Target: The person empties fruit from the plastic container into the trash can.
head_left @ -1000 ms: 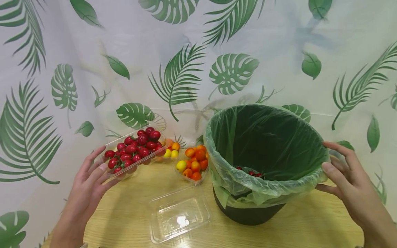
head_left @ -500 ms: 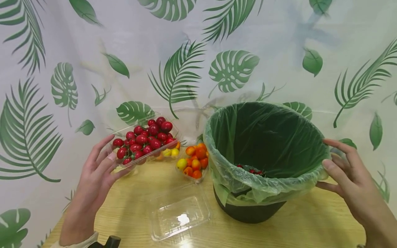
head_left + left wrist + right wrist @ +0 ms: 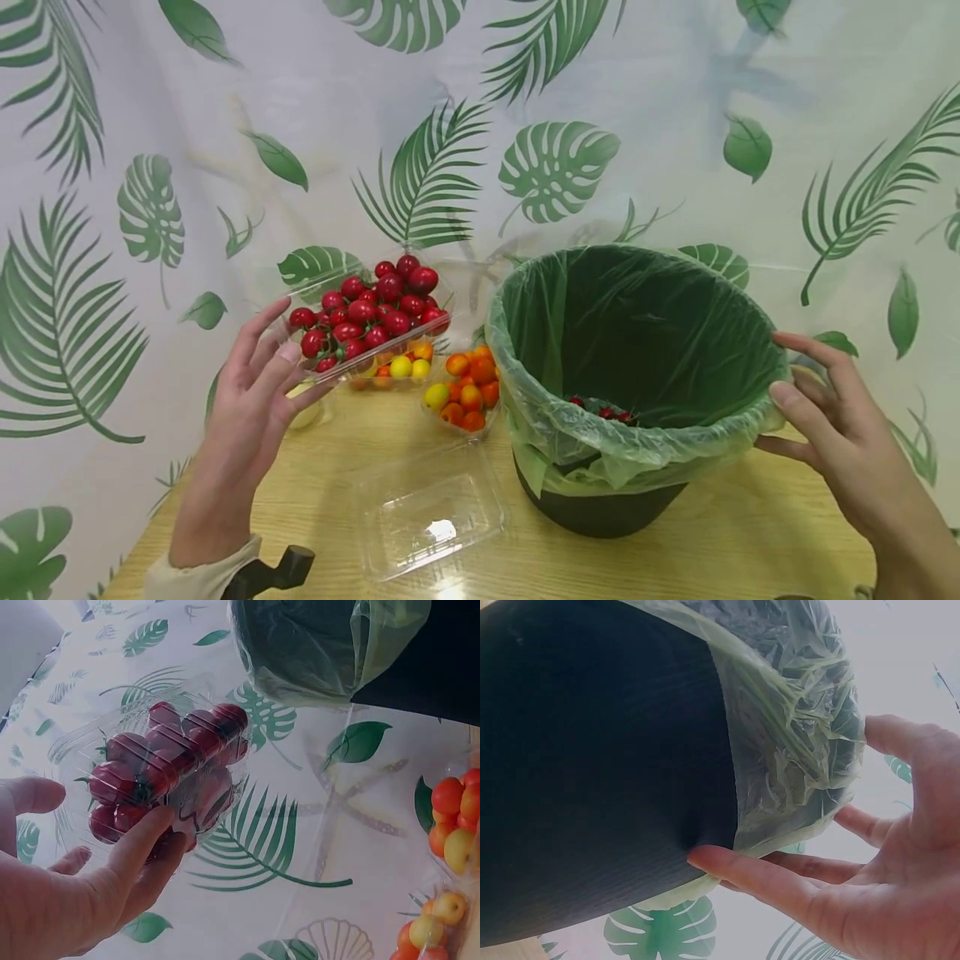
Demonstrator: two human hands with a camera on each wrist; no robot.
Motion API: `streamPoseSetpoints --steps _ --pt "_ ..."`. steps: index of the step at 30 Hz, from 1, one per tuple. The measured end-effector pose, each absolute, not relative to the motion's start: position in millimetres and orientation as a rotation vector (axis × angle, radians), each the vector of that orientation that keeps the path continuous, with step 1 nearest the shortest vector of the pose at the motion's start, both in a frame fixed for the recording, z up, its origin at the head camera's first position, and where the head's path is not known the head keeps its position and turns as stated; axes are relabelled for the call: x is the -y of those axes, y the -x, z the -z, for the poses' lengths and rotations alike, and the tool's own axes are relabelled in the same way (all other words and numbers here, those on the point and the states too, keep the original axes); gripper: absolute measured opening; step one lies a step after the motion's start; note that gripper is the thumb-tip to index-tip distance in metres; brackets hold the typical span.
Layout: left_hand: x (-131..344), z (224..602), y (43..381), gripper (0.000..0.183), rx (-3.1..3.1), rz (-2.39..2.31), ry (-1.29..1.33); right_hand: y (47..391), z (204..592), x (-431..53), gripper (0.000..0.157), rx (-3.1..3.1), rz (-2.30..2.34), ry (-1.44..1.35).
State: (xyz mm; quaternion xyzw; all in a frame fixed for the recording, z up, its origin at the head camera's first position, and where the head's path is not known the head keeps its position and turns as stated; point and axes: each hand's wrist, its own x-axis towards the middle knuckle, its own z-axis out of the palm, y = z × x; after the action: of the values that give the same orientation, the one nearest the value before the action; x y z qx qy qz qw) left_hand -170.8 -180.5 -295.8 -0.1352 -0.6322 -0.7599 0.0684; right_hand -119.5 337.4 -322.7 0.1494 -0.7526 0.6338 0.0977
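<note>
Hands (image 3: 251,408) (image 3: 847,425) — two, gripping one fruit tub (image 3: 405,340), one lined bin (image 3: 603,507)

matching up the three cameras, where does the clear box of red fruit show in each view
Head: the clear box of red fruit is left of centre, in the left hand.
Left wrist: left of centre, around mid-height.
Right wrist: not in it.
Shared landmark: the green-lined black bin, seen right of centre, top right and left, in that order.
</note>
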Motion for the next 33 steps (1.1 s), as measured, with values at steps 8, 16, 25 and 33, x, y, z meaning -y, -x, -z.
streamPoseSetpoints --steps 8,16,25,33 --pt "164.5 280.7 180.8 0.052 1.887 2.275 0.42 122.0 323.0 -338.1 0.057 2.231 -1.865 -0.433" --pt "150.2 269.1 188.8 0.055 1.899 2.302 0.512 122.8 323.3 -340.4 0.057 2.211 -1.882 -0.45" --pt "126.7 263.8 194.9 0.053 1.88 2.26 0.599 122.3 323.9 -339.1 0.057 2.183 -1.905 -0.459" --pt "103.2 265.2 197.4 0.054 1.815 2.266 0.672 122.8 326.2 -337.8 0.057 2.192 -1.911 -0.454"
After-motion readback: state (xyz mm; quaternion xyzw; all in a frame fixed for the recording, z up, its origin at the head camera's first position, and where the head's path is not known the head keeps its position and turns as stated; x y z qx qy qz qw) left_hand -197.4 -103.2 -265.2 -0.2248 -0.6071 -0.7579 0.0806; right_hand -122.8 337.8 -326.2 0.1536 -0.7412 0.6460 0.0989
